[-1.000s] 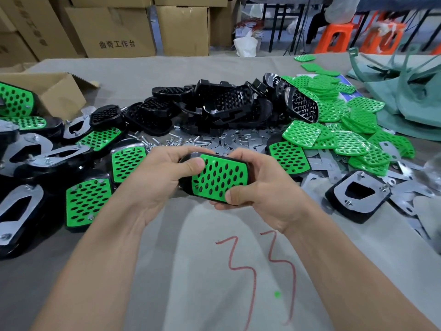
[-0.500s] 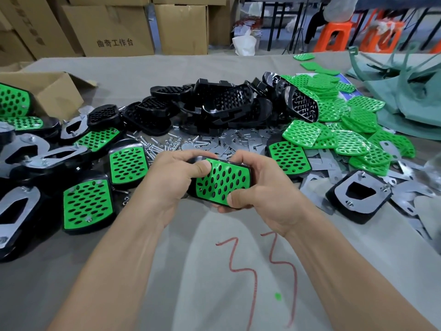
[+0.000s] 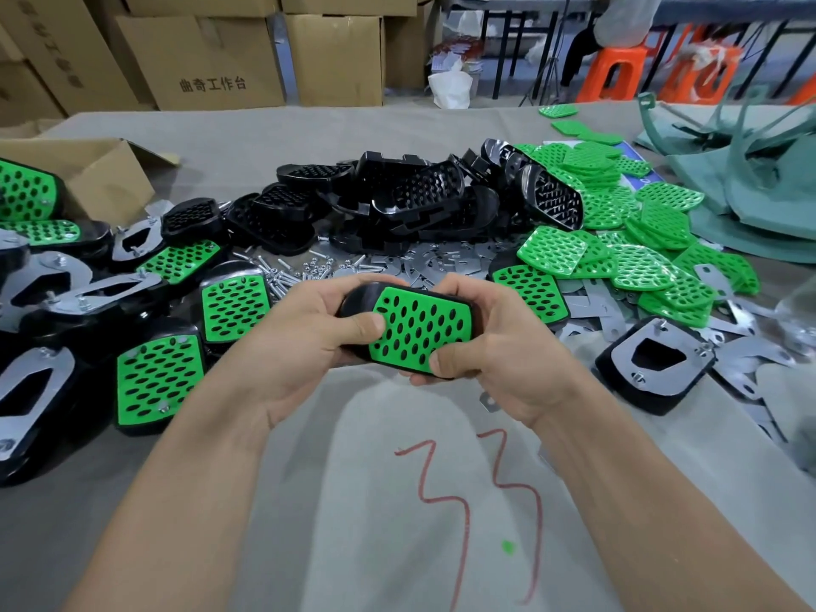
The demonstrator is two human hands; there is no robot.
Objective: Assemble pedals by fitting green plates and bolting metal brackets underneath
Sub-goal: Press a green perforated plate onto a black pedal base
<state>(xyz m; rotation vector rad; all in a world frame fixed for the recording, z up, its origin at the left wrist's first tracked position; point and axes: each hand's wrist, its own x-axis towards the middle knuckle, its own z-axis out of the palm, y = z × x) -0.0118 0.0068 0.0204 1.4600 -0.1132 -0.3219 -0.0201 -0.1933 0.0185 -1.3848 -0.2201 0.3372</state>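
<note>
Grey cloth table, centre: pedal was held over it, long axis roughly 9-to-3, green plate facing up. Left hand and right hand curled round opposite ends, thumbs on plate. Cardboard box at 10 o'clock, contents unseen.

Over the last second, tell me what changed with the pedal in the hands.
Hardly anything. The left hand and right hand still grip the same pedal, thumbs pressing its green plate. Nothing was picked up or let go. The heaps of black shells and loose plates lie as before.
</note>
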